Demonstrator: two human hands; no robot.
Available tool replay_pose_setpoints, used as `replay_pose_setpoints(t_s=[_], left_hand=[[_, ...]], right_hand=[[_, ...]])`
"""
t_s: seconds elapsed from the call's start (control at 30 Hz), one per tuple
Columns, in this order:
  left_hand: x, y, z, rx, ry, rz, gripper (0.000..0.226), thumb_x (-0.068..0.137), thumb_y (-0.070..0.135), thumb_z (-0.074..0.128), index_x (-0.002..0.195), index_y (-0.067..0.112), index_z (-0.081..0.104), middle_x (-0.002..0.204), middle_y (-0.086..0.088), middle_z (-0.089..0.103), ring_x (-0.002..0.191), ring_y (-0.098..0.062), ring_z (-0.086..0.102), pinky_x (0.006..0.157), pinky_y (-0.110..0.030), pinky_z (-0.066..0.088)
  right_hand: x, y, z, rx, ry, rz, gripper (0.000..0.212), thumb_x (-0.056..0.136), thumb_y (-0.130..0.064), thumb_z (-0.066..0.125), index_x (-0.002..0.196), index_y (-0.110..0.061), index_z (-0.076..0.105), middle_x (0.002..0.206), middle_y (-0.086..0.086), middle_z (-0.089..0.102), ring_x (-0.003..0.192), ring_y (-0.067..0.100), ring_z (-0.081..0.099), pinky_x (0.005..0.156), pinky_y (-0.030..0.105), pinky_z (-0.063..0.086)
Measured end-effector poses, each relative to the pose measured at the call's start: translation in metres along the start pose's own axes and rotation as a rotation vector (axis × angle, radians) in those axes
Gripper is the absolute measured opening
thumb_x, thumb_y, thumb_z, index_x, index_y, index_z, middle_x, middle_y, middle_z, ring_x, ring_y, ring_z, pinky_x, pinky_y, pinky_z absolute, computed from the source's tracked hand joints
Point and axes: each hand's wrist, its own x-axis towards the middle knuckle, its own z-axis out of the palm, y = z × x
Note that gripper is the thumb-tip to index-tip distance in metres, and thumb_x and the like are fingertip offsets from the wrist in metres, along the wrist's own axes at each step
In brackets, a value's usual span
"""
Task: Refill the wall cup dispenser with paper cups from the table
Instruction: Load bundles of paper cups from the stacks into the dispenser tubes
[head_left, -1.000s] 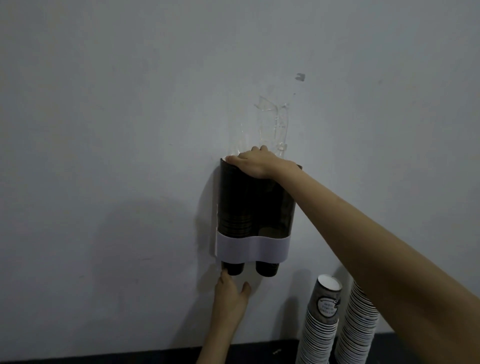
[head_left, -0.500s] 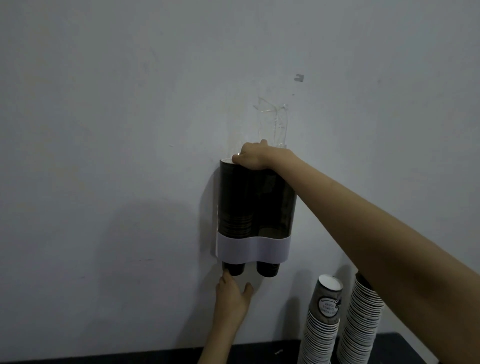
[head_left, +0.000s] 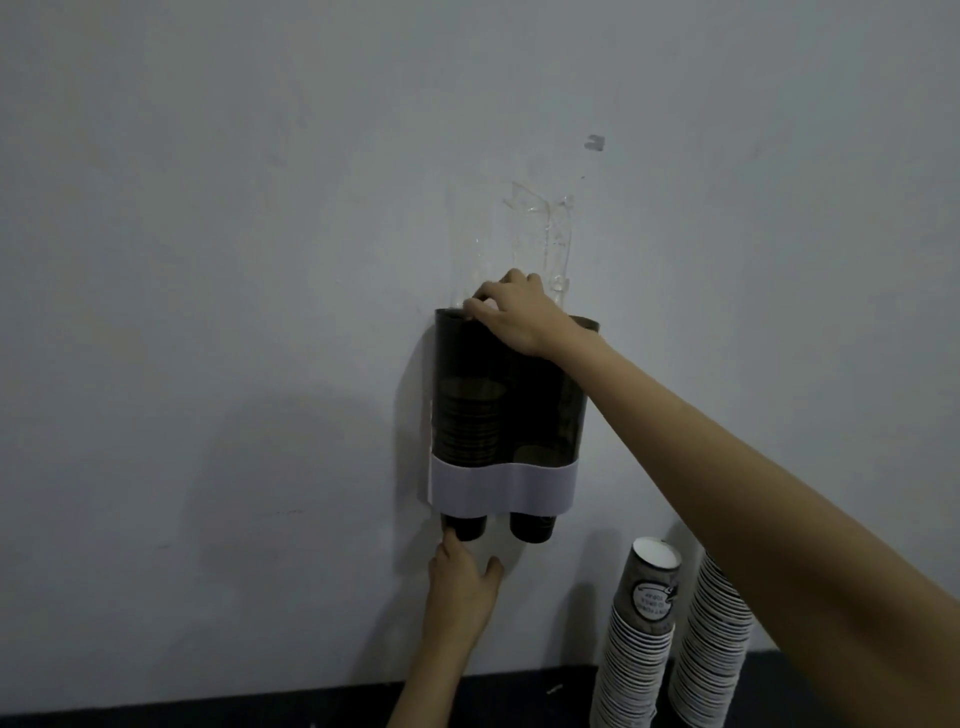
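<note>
Our right hand (head_left: 514, 317) curls over the smoked-plastic twin-tube cup dispenser (head_left: 509, 415), pinching something pale; our left hand (head_left: 460, 582), fingers loose, touches the left protruding cup (head_left: 464, 526).

Dim, grainy view — soft shadows on the wall (head_left: 260, 208), edges darker.

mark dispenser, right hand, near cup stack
dispenser (head_left: 519, 486): head view, white front band.
right hand (head_left: 511, 314): head view, back of hand.
near cup stack (head_left: 636, 649): head view, stacked rims.
</note>
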Motion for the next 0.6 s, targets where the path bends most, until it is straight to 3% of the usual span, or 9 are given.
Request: replay_pose_setpoints(t_s=[0.2,0.3,0.37,0.47,0.53,0.6], left_hand=[[-0.01,0.002,0.022,0.068,-0.093,-0.054,0.073,0.089,0.021,0.051,0.143,-0.001,0.008,0.146,-0.018,0.03,0.133,-0.03,0.032,0.109,-0.036,0.031],[-0.019,0.003,0.056,0.171,-0.245,-0.105,0.078,0.089,0.026,0.051,0.142,-0.004,0.002,0.148,-0.022,0.024,0.135,-0.033,0.029,0.11,-0.038,0.031],[-0.025,0.002,0.081,0.216,-0.355,-0.117,0.079,0.088,0.029,0.053,0.142,-0.004,0.005,0.145,-0.023,0.026,0.133,-0.034,0.03,0.109,-0.04,0.033],[-0.031,0.001,0.113,0.214,-0.487,-0.144,0.085,0.082,0.033,0.06,0.141,-0.002,0.011,0.145,-0.021,0.029,0.133,-0.034,0.031,0.108,-0.04,0.034],[-0.028,-0.003,0.132,0.224,-0.525,-0.165,0.087,0.08,0.033,0.063,0.141,-0.002,0.012,0.146,-0.021,0.031,0.134,-0.033,0.032,0.108,-0.039,0.035],[-0.023,-0.008,0.145,0.183,-0.541,-0.201,0.087,0.078,0.031,0.066,0.141,0.0,0.015,0.145,-0.019,0.036,0.134,-0.032,0.036,0.106,-0.037,0.036]], right_hand=[[-0.085,0.035,0.011,0.393,0.555,-0.01,0.027,0.092,-0.025,0.049,0.11,-0.009,0.062,0.116,0.011,0.051,0.116,0.023,0.039,0.095,0.017,0.028],[-0.156,0.092,0.048,0.537,0.734,0.248,0.029,0.084,-0.027,0.05,0.107,-0.013,0.061,0.109,0.001,0.05,0.114,0.022,0.045,0.1,0.028,0.035],[-0.198,0.134,0.082,0.582,0.681,0.503,0.039,0.078,-0.03,0.057,0.113,-0.015,0.053,0.113,0.003,0.051,0.117,0.027,0.048,0.102,0.045,0.04],[-0.242,0.177,0.132,0.53,0.346,0.822,0.086,0.068,-0.027,0.078,0.136,-0.006,0.031,0.135,0.015,0.046,0.129,0.034,0.04,0.109,0.049,0.034],[-0.257,0.197,0.163,0.533,0.175,0.78,0.117,0.052,-0.036,0.085,0.143,-0.009,0.018,0.144,0.014,0.039,0.134,0.031,0.037,0.112,0.046,0.032],[-0.262,0.21,0.186,0.593,0.099,0.705,0.12,0.045,-0.037,0.086,0.141,-0.01,0.02,0.142,0.009,0.039,0.131,0.019,0.04,0.111,0.029,0.035]])
